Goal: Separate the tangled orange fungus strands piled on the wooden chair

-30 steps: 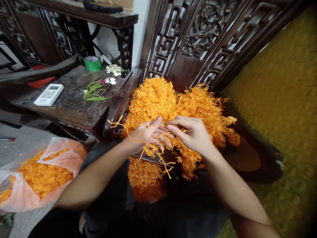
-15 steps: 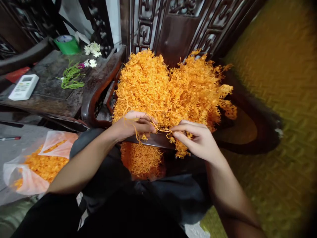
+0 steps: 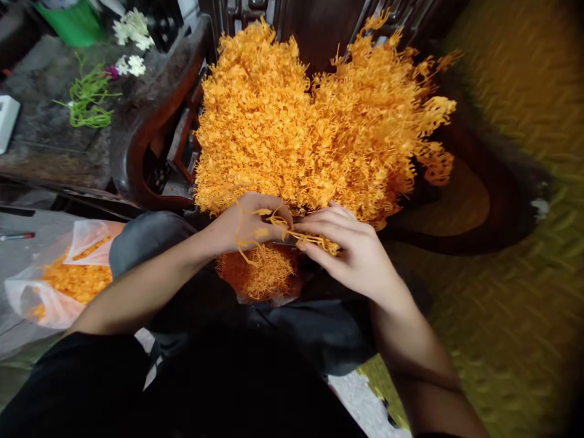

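Note:
My left hand [image 3: 253,225] is closed, its fingertips on thin orange strands of a plastic sprig. One forked orange piece [image 3: 241,225] lies across the back of that hand. Close beside it, my right hand [image 3: 353,252] pinches the stems of the orange plastic sprig [image 3: 323,243] between thumb and fingers. The two sets of fingertips almost meet. Just beyond them a large heap of orange plastic sprigs [image 3: 264,128] rests on a dark wooden chair. Below my hands, a bag of thin orange pieces [image 3: 271,274] sits between my knees.
At left, a dark wooden surface [image 3: 41,79] holds green stems [image 3: 91,100], white flowers [image 3: 132,27], a green roll [image 3: 75,21] and a white remote [image 3: 6,121]. A plastic bag of orange pieces [image 3: 82,283] lies lower left. The curved chair arm [image 3: 497,201] is at right.
My view has shifted down and closer to the heap. My hands have come nearer together, and the strands between them now lie bunched at my right fingertips.

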{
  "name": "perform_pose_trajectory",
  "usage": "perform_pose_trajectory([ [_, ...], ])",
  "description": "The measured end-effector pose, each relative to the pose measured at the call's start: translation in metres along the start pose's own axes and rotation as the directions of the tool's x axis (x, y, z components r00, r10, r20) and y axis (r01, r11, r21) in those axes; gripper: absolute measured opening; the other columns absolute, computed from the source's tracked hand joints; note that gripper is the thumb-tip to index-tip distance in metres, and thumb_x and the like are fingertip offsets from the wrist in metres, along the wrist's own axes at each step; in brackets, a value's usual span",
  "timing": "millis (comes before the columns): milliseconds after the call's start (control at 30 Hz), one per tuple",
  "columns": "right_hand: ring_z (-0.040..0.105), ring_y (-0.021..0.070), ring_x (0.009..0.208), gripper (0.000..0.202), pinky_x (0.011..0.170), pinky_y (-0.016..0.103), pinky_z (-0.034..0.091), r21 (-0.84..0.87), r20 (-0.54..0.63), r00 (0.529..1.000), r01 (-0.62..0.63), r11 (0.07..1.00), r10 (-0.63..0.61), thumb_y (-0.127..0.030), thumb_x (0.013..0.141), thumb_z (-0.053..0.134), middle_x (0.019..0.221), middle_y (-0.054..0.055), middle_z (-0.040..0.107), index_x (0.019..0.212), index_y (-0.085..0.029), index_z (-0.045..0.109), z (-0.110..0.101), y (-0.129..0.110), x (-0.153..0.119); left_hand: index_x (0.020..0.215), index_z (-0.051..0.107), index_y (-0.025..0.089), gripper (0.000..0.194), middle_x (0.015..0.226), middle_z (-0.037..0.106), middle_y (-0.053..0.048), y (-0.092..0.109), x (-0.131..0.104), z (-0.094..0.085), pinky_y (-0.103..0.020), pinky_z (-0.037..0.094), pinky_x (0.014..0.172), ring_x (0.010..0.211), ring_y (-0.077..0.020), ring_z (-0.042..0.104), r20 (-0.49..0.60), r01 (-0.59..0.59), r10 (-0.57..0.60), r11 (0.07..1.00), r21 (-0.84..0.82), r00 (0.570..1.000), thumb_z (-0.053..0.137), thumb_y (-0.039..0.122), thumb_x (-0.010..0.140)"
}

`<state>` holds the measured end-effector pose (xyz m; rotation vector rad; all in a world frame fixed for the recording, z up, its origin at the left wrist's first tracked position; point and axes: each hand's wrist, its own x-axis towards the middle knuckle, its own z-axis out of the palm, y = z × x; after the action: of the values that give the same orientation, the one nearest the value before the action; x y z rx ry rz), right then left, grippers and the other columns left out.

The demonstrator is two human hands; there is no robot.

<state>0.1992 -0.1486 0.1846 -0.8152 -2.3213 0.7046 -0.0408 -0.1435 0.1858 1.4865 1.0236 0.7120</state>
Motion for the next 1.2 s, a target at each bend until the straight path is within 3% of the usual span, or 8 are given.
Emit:
perform_pose_trajectory([
  [100,0.069,0.0189,0.091,0.017,0.084,0.035,0.053,0.102,-0.072,0.994,-0.073,0.992,0.080,-0.022,0.095,0.069,0.102,0.007,0.074,0.111,-0.020,0.072,0.011,-0.004,-0.001,0.087,0.075,0.014,0.015,0.079,0.075,-0.003,0.000,-0.001,0.003,-0.021,0.051,0.061,0.067,-0.0111,0.068,0.008,0.001,0.000,0.997,-0.078,1.000,0.077,0.027,0.081],
  [233,0.069,0.0156,0.079,0.008,0.074,0.029,0.054,0.257,-0.155,0.941,-0.254,0.932,0.300,-0.027,0.096,0.068,0.090,0.004,0.075,0.094,-0.020,0.072,0.019,-0.004,-0.001,0.096,0.075,0.012,0.021,0.080,0.078,-0.007,0.008,-0.001,0.005,-0.025,0.056,0.062,0.069,-0.0162,0.074,0.044,0.187,-0.183,0.926,-0.327,0.982,0.079,0.028,0.081],
  [367,0.065,0.0143,0.067,0.019,0.062,0.027,0.052,0.473,-0.074,0.881,-0.381,0.795,0.467,-0.037,0.095,0.070,0.077,0.002,0.072,0.090,-0.019,0.069,0.021,-0.001,-0.001,0.099,0.075,0.011,0.025,0.097,0.080,-0.014,0.011,-0.001,0.002,-0.029,0.061,0.071,0.087,-0.0226,0.079,0.128,0.303,-0.277,0.810,-0.502,0.952,0.081,0.026,0.080],
  [467,0.062,0.0124,0.059,0.023,0.057,0.025,0.050,0.536,-0.016,0.869,-0.410,0.739,0.494,-0.039,0.095,0.069,0.069,0.000,0.067,0.086,-0.019,0.067,0.022,0.001,0.001,0.101,0.074,0.011,0.023,0.099,0.080,-0.014,0.008,-0.001,-0.001,-0.030,0.061,0.071,0.084,-0.0221,0.079,0.138,0.308,-0.277,0.801,-0.514,0.951,0.079,0.024,0.082],
  [600,0.063,0.0129,0.063,0.019,0.059,0.025,0.052,0.501,-0.028,0.903,-0.359,0.787,0.429,-0.037,0.095,0.069,0.074,0.001,0.068,0.088,-0.019,0.068,0.025,0.002,0.005,0.098,0.074,0.010,0.020,0.091,0.080,-0.013,0.007,-0.002,-0.004,-0.029,0.060,0.067,0.074,-0.0194,0.078,0.132,0.270,-0.236,0.842,-0.467,0.963,0.079,0.021,0.081],
  [833,0.068,0.0212,0.084,0.010,0.075,0.038,0.057,0.195,-0.317,0.940,-0.065,0.979,0.126,-0.028,0.090,0.073,0.094,0.007,0.072,0.099,-0.025,0.075,0.028,-0.002,0.006,0.089,0.073,0.010,0.017,0.079,0.078,-0.009,0.012,-0.005,-0.004,-0.027,0.059,0.064,0.068,-0.0173,0.075,0.110,0.249,-0.223,0.862,-0.441,0.969,0.080,0.020,0.078],
  [1033,0.069,0.0215,0.085,0.020,0.069,0.038,0.057,0.110,-0.357,0.934,0.063,0.992,-0.020,-0.019,0.089,0.072,0.097,0.006,0.072,0.104,-0.031,0.076,0.029,0.003,0.003,0.085,0.071,0.012,0.013,0.075,0.076,-0.007,0.011,-0.006,0.000,-0.026,0.057,0.059,0.059,-0.0142,0.070,0.096,0.229,-0.211,0.814,-0.533,0.973,0.078,0.018,0.076],
  [1200,0.069,0.0230,0.090,0.023,0.073,0.040,0.057,0.122,-0.269,0.959,0.120,0.985,-0.083,-0.019,0.087,0.074,0.104,0.007,0.072,0.107,-0.030,0.074,0.028,0.006,0.005,0.079,0.070,0.014,0.006,0.071,0.072,-0.005,0.008,-0.004,0.001,-0.023,0.054,0.058,0.059,-0.0115,0.067,0.119,0.259,-0.233,0.799,-0.542,0.965,0.074,0.016,0.075],
])
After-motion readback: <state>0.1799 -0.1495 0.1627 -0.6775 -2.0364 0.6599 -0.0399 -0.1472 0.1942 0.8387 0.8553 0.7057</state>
